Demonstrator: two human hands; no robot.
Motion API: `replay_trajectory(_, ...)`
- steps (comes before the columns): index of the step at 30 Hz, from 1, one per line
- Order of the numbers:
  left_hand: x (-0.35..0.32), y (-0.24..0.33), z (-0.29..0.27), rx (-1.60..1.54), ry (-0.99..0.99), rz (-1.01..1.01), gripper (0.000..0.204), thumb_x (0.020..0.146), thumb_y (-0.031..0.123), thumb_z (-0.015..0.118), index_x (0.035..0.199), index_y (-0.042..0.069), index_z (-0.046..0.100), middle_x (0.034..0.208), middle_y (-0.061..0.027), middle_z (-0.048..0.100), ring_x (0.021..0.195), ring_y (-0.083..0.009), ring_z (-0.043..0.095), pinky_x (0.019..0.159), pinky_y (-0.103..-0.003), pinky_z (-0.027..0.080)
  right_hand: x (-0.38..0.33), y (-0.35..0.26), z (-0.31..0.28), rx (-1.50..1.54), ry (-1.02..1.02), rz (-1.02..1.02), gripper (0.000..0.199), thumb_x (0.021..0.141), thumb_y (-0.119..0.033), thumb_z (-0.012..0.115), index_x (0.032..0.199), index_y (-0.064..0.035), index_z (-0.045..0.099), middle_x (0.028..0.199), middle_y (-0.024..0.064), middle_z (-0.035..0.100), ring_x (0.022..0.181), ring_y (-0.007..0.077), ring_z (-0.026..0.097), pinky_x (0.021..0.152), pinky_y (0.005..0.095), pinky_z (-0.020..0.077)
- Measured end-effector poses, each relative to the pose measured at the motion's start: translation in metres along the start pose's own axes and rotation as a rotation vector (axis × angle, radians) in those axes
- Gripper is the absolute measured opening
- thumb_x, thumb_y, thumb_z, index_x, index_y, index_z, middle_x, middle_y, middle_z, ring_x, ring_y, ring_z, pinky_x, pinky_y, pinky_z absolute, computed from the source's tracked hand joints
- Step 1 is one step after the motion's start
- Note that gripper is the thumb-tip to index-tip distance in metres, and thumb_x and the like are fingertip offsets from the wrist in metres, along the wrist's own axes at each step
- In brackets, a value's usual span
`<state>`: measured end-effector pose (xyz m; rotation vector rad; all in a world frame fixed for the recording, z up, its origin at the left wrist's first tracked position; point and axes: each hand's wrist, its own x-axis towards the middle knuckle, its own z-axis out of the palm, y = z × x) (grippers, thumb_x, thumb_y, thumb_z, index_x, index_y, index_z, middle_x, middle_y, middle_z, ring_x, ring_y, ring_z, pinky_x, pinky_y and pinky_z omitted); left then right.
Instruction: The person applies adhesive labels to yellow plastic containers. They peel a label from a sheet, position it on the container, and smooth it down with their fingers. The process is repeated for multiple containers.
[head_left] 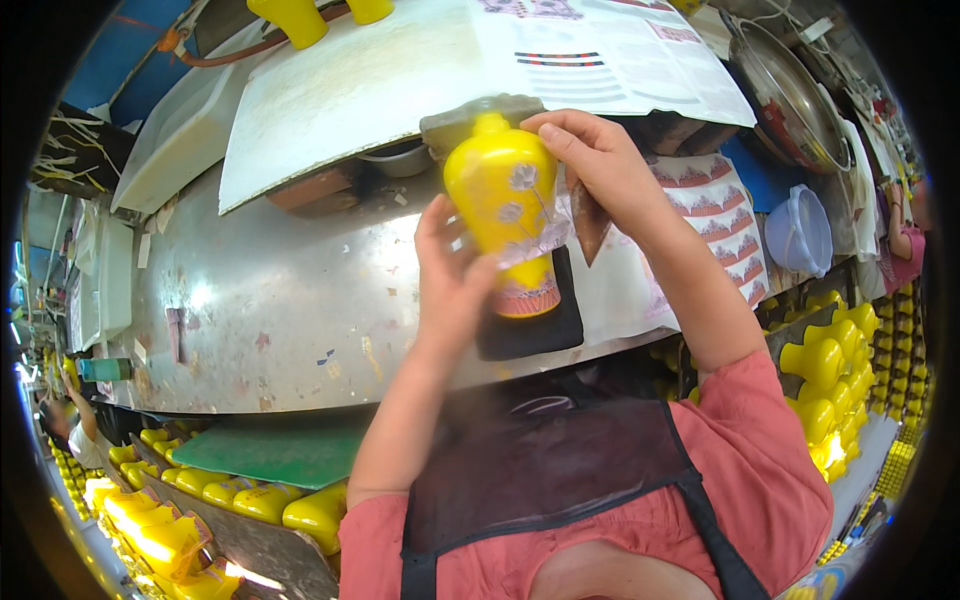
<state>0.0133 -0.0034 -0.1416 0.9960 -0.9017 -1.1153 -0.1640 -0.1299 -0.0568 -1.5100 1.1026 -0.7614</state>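
Observation:
My left hand (pixel 452 275) grips the lower side of a yellow vase (pixel 503 205) with pale flower marks and a patterned band at its foot. My right hand (pixel 598 165) pinches a thin clear film decal (pixel 545 235) against the vase's right shoulder. A brown flat scraper-like piece (pixel 588 222) hangs under my right palm. The vase is held upright over a black square pad (pixel 535 325) on the metal bench.
A steel bench (pixel 270 300) with a white board (pixel 360 90) on top. Sheets of printed decals (pixel 725 225) lie to the right. A blue lidded tub (pixel 800 230) and a metal pan (pixel 790 100) sit far right. Racks of yellow vases (pixel 830 360) stand right and lower left (pixel 240 500).

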Motion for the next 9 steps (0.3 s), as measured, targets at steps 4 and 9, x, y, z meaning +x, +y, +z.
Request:
replay_trajectory(4,0.006,-0.001,0.005,-0.1,0.021,-0.002,0.091,0.091,0.029,0.075,0.158,0.008,0.017,0.15,-0.0153,0.033,0.135,-0.0261,0.044,0.108,-0.041,0.044,-0.007,-0.007,0.007,-0.517,0.04,-0.258,0.052,0.089,-0.037,0.074,0.129,-0.0042,0.065,0.094,0.0088,0.071,0.081,0.0136,0.067,0.069,0.0292,0.0546)
replay_trajectory(9,0.009,-0.003,0.017,0.19,0.034,-0.02,0.095,0.089,0.033,0.076,0.158,0.006,0.016,0.152,-0.0175,0.032,0.143,-0.03,0.035,0.111,-0.048,0.045,0.001,-0.004,0.007,-0.337,-0.067,-0.067,0.063,0.086,-0.043,0.077,0.137,-0.0103,0.06,0.115,0.0125,0.073,0.093,0.0314,0.072,0.084,0.0369,0.0577)
